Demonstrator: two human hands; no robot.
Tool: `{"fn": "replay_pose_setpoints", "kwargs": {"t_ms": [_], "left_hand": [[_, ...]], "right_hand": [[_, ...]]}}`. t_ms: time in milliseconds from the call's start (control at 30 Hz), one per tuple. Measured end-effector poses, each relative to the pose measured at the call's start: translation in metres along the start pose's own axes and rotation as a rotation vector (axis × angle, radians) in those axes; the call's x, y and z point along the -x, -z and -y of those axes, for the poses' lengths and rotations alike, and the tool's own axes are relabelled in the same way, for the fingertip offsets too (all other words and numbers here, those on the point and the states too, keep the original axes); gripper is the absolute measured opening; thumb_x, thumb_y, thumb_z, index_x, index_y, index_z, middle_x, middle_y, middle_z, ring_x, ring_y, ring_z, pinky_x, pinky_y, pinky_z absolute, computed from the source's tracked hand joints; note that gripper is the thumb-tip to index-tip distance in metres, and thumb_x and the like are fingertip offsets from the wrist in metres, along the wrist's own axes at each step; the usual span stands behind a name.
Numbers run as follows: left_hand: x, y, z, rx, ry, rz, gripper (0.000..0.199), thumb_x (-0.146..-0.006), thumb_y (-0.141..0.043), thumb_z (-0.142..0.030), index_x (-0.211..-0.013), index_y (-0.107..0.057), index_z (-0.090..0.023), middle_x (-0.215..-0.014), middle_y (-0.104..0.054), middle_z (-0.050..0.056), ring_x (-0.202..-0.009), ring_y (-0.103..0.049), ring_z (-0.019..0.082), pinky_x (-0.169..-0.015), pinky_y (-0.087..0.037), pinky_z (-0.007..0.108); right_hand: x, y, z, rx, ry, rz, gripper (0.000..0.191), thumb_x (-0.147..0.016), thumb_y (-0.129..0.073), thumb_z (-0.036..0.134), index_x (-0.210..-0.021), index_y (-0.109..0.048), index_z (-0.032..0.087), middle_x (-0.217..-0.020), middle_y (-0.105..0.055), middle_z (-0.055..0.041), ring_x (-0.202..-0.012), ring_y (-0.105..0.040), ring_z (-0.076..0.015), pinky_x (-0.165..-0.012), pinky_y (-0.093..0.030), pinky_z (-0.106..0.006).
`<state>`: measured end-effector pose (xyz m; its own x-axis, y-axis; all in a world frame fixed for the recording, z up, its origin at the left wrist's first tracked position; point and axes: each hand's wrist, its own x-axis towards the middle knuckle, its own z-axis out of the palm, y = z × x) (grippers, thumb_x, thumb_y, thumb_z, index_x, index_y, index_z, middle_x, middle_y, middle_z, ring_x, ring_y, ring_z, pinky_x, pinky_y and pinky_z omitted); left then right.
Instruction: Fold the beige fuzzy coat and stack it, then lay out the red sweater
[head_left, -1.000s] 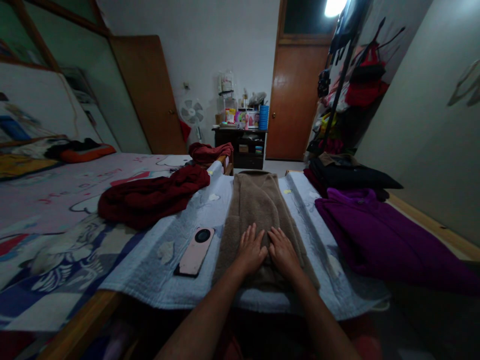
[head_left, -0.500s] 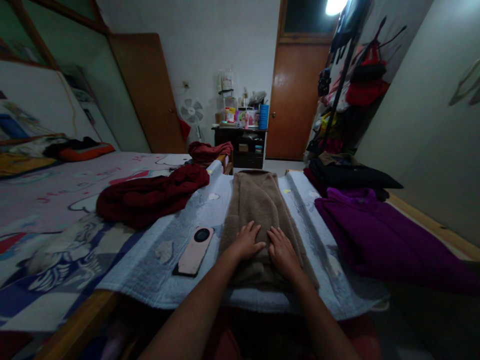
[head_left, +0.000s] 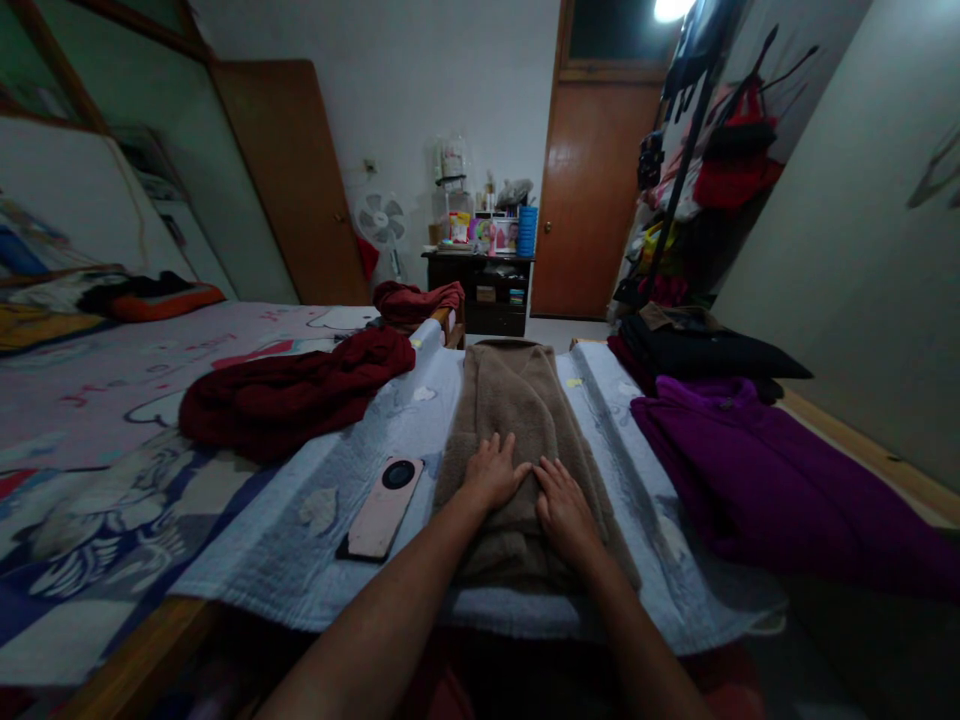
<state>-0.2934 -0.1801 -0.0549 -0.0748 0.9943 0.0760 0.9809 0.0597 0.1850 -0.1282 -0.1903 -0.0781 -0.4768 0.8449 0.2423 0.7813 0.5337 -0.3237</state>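
A brown fuzzy garment (head_left: 517,395), folded into a long narrow shape, lies on a light blue cloth (head_left: 315,560). Flat on its middle rests my left hand (head_left: 495,473), fingers spread. My right hand (head_left: 564,503) lies on the same garment just to the right, its fingers extended. The left thumb and the right fingertips are close together. Neither hand grips anything. Left of the garment is a pink phone (head_left: 382,508) with a round black camera ring, lying on the cloth.
Dark red clothing (head_left: 300,392) is heaped on the left, beside a patterned bed (head_left: 150,350). On the right lie a purple garment (head_left: 780,480) and a stack of dark clothes (head_left: 712,350). A fan (head_left: 382,220) and dark cabinet (head_left: 480,300) stand behind.
My left hand has shifted slightly, its thumb now nearer my right fingertips. The camera view has moved slightly. The garment keeps its folded shape.
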Motion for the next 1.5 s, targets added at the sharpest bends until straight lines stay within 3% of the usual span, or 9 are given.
{"fn": "replay_pose_setpoints", "kwargs": {"t_ms": [200,400,567,700,800,900,1200,1367,1500], "left_hand": [[-0.014,0.006,-0.006,-0.014,0.034,-0.066,0.063,-0.096,-0.038,-0.052,-0.143,-0.038,-0.009,-0.125,-0.060,0.019,-0.115,-0.056,0.031,-0.092,-0.046,0.040],[-0.033,0.004,-0.004,-0.029,0.065,-0.093,0.039,-0.099,-0.036,-0.042,-0.118,-0.055,-0.013,-0.111,-0.064,0.014,-0.099,-0.063,0.027,-0.083,-0.048,0.037],[-0.045,-0.003,0.005,-0.076,0.028,-0.186,0.030,-0.096,-0.043,-0.034,-0.115,-0.056,-0.015,-0.114,-0.061,0.014,-0.111,-0.056,0.027,-0.095,-0.042,0.041],[-0.050,-0.014,0.012,-0.055,-0.001,-0.251,0.038,-0.094,-0.044,-0.033,-0.126,-0.052,-0.015,-0.139,-0.050,0.014,-0.132,-0.041,0.026,-0.109,-0.031,0.040],[-0.053,-0.021,0.015,-0.029,-0.012,-0.211,0.051,-0.095,-0.040,-0.035,-0.140,-0.041,-0.012,-0.151,-0.039,0.015,-0.139,-0.034,0.026,-0.114,-0.024,0.040],[-0.057,-0.023,0.017,-0.014,0.002,-0.162,0.057,-0.094,-0.039,-0.039,-0.146,-0.035,-0.014,-0.153,-0.036,0.015,-0.140,-0.033,0.027,-0.114,-0.025,0.043],[-0.067,-0.012,0.023,0.000,0.009,-0.095,0.059,-0.095,-0.039,-0.049,-0.146,-0.036,-0.020,-0.151,-0.040,0.014,-0.135,-0.039,0.030,-0.107,-0.033,0.046],[-0.078,-0.008,0.027,-0.008,0.017,-0.130,0.050,-0.098,-0.035,-0.045,-0.141,-0.042,-0.020,-0.132,-0.057,0.013,-0.122,-0.050,0.027,-0.100,-0.039,0.042],[-0.086,-0.006,0.026,-0.030,0.048,-0.143,0.044,-0.099,-0.036,-0.043,-0.133,-0.048,-0.018,-0.122,-0.061,0.013,-0.115,-0.053,0.026,-0.095,-0.041,0.039]], "right_hand": [[0.001,-0.003,-0.003,0.004,0.011,-0.010,0.053,-0.087,-0.037,0.014,-0.138,-0.050,0.012,-0.151,-0.041,-0.0079,-0.144,-0.027,-0.0222,-0.117,-0.026,-0.040],[0.001,-0.001,0.000,0.018,0.004,-0.001,0.053,-0.087,-0.037,0.012,-0.138,-0.051,0.012,-0.151,-0.041,-0.0074,-0.144,-0.027,-0.0221,-0.118,-0.026,-0.039],[0.000,0.000,0.001,0.009,-0.019,0.002,0.054,-0.086,-0.038,0.012,-0.139,-0.051,0.014,-0.151,-0.041,-0.0068,-0.144,-0.028,-0.0223,-0.117,-0.028,-0.041],[0.001,-0.002,-0.001,0.015,-0.006,-0.009,0.054,-0.086,-0.038,0.013,-0.139,-0.051,0.014,-0.151,-0.041,-0.0069,-0.144,-0.028,-0.0224,-0.118,-0.027,-0.040],[0.001,-0.004,-0.003,0.019,0.003,-0.018,0.054,-0.086,-0.038,0.013,-0.138,-0.051,0.014,-0.151,-0.041,-0.0068,-0.144,-0.027,-0.0223,-0.118,-0.027,-0.040],[0.001,-0.005,-0.004,0.018,0.012,-0.026,0.055,-0.085,-0.039,0.013,-0.139,-0.051,0.015,-0.151,-0.041,-0.0066,-0.144,-0.028,-0.0219,-0.118,-0.027,-0.040],[0.002,-0.005,-0.003,0.025,0.012,-0.030,0.055,-0.085,-0.038,0.012,-0.138,-0.052,0.013,-0.151,-0.042,-0.0069,-0.143,-0.028,-0.0222,-0.118,-0.028,-0.039],[0.002,-0.005,-0.003,0.018,0.019,-0.025,0.056,-0.084,-0.038,0.012,-0.138,-0.051,0.014,-0.151,-0.041,-0.0066,-0.144,-0.028,-0.0222,-0.118,-0.028,-0.040],[0.002,-0.005,-0.003,0.018,0.008,-0.025,0.056,-0.084,-0.038,0.012,-0.139,-0.051,0.015,-0.152,-0.040,-0.0058,-0.144,-0.027,-0.0223,-0.118,-0.028,-0.041]]}}
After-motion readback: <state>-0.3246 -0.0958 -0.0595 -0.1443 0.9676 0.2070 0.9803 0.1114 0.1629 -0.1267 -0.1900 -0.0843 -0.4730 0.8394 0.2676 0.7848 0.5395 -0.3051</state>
